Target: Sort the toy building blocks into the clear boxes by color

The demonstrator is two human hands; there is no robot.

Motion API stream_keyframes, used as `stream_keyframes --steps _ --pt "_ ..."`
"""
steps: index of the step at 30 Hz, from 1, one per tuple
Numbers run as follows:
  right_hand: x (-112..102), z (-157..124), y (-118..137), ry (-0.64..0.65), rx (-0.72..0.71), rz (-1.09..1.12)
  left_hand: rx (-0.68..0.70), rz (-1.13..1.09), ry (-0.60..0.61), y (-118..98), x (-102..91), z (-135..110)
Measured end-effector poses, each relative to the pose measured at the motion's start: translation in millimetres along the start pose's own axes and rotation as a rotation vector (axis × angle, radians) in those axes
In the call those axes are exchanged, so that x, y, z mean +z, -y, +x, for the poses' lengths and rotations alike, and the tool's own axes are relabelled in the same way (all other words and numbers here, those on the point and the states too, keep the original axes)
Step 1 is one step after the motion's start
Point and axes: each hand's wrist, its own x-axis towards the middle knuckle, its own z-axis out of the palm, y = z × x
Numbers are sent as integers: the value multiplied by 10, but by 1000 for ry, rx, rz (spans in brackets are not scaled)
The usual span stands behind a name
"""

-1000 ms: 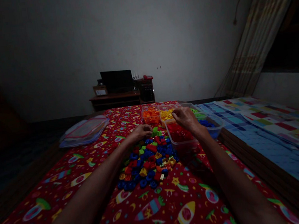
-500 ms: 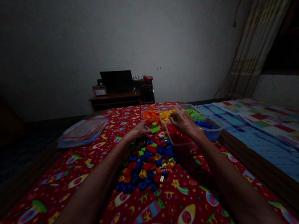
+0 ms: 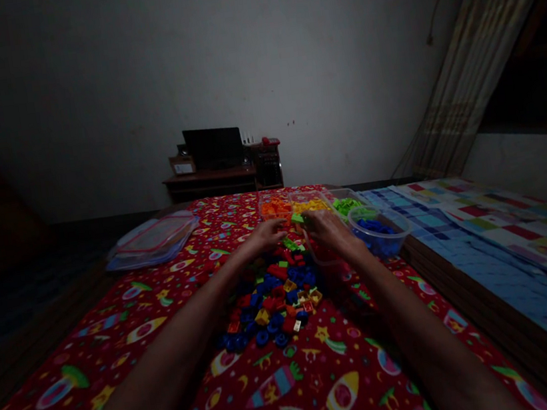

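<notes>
A heap of mixed toy building blocks (image 3: 270, 299) in red, blue, yellow and green lies on the red patterned cloth (image 3: 193, 363). My right hand (image 3: 327, 228) pinches a green building block (image 3: 298, 218) in its fingertips, above the near edge of the clear containers. Just left of it, my left hand (image 3: 268, 234) hovers over the far side of the heap. Its fingers point right, a little apart, and I see nothing held in them. Loose green blocks (image 3: 291, 244) lie below, between the two hands. A container of red blocks is partly hidden under my right hand and forearm.
Orange blocks (image 3: 274, 208), yellow blocks (image 3: 310, 206) and green blocks (image 3: 347, 207) fill clear containers at the back. A round clear tub (image 3: 399, 240) of blue blocks stands right. Stacked lids (image 3: 152, 241) lie left. A checked blue sheet (image 3: 440, 243) lies beyond the right edge.
My right hand has moved left and slightly down from over the containers and now holds a green block. My left hand has shifted slightly right, and its fingers have straightened.
</notes>
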Motion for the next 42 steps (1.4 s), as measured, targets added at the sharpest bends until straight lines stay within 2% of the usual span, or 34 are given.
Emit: stream_keyframes --steps 2,4,7,11,13,15,17,19,22,26,28,31,36,39,42 --pt "-29 -12 -13 -8 26 -27 67 146 148 83 82 33" --pt "-40 -21 -12 18 38 -31 92 232 226 130 134 39" --pt "-17 -22 -7 48 37 -7 51 313 141 146 135 23" --pt "61 18 -19 10 57 85 -3 333 53 127 28 -23" --pt "104 41 -14 -17 47 182 0 254 4 109 -22 -63" --pt "141 51 12 -16 4 302 3 66 -44 87 -47 -117" --pt "169 47 56 28 -73 431 -15 -151 -76 67 -49 -185" --pt "183 34 113 92 -149 528 -55 -270 -109 51 -46 -264" --pt "172 9 187 164 -207 573 -105 -318 -147 41 -77 -379" --pt "90 -4 161 161 -183 481 -90 -319 -126 40 -238 -489" --pt "23 23 58 127 -93 402 -98 -327 -161 46 -352 -534" --pt "-90 143 -219 66 127 339 -154 -362 -189 79 -490 -595" --pt "-218 553 -869 35 492 171 -226 -399 -127 172 -525 -618" --pt "-228 786 -1188 59 560 56 -225 -379 -115 227 -497 -594" --pt "-199 887 -1305 101 558 56 -186 -307 -96 276 -482 -573"
